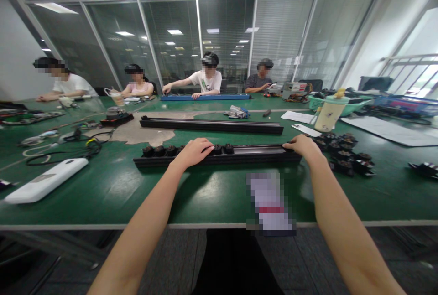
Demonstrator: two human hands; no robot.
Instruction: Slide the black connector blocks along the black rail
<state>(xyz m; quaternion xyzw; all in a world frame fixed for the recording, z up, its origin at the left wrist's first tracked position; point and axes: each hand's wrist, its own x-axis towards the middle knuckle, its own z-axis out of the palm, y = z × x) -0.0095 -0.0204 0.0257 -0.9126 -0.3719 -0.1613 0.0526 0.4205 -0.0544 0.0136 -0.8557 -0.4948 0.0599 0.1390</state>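
A long black rail with an open channel lies across the table in front of me. Black round modules sit in a row along its left and middle part; the right stretch of channel shows bare metal. My left hand is closed over the rail's middle, covering some modules, with its fingertips beside a module. At the right end, my right hand grips the rail, thumb at the channel; whether a small dark part is also under its fingers, I cannot tell. Several loose black modules are heaped right of that hand.
Behind lies a second black rail. A phone-like blurred object is at the front edge, a white device at left. Cables, gloves, a yellow cup and papers surround. Several people sit opposite, one at a blue rail.
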